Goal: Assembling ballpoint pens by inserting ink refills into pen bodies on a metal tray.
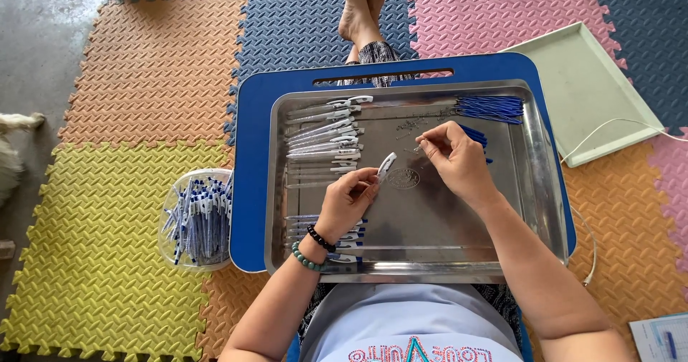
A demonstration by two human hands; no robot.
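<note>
My left hand [349, 197] holds a clear pen barrel with a white clip [385, 165], tip pointing up and right, over a steel tray [534, 190]. My right hand [457, 155] pinches a small thin part, maybe a spring [418, 148], just right of the barrel's end. Empty pen barrels [326, 136] lie in rows at the tray's left. Blue refills [491, 107] lie at the tray's top right, with tiny springs [412, 123] scattered beside them. Finished pens [351, 240] lie under my left wrist.
The tray rests on a blue lap desk [247, 154] over my legs. A clear tub of pens [197, 218] stands on the foam mats at the left. A pale green tray [588, 89] and a white cable [609, 125] lie at the right. My feet [358, 11] stretch ahead.
</note>
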